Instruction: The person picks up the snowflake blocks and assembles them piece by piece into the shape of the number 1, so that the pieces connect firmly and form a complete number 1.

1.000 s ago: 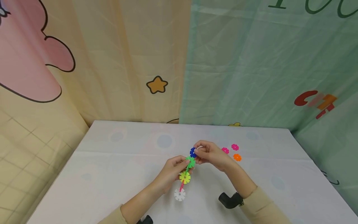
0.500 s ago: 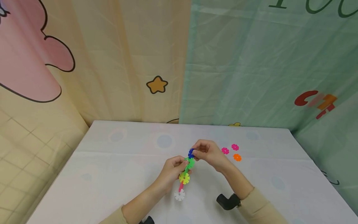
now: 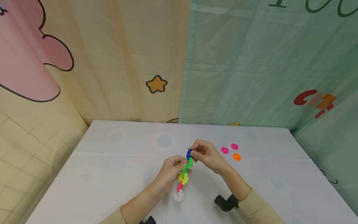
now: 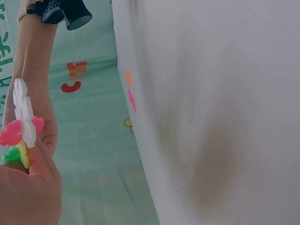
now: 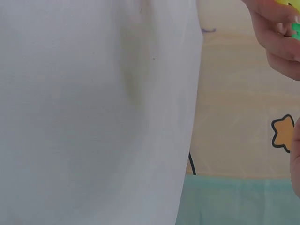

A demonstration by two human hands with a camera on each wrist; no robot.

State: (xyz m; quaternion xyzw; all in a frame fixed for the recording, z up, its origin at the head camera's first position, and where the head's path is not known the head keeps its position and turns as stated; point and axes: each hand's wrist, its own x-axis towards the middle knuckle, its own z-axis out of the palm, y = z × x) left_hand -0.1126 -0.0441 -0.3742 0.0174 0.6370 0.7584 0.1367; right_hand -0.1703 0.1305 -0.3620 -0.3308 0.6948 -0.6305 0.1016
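Note:
A chain of notched plastic snowflake discs hangs between my hands above the table. From its top come a green disc, a second green piece partly covered, a yellow disc, a pink disc and a white disc at the low end. My left hand pinches the chain at its green part. Between thumb and fingertips of my right hand is a blue disc, its edge meeting the upper green disc; how deep the notches sit is too small to tell. In the left wrist view the white disc is nearest.
On the white-covered table, beyond my right hand, lie two pink discs and an orange disc. Printed curtains stand behind the table's far edge. A black wrist mount sticks out below my right forearm.
My right hand has moved a little left with the blue disc, which now stands more edge-on against the green disc. The chain's lower end has shifted and turned slightly.

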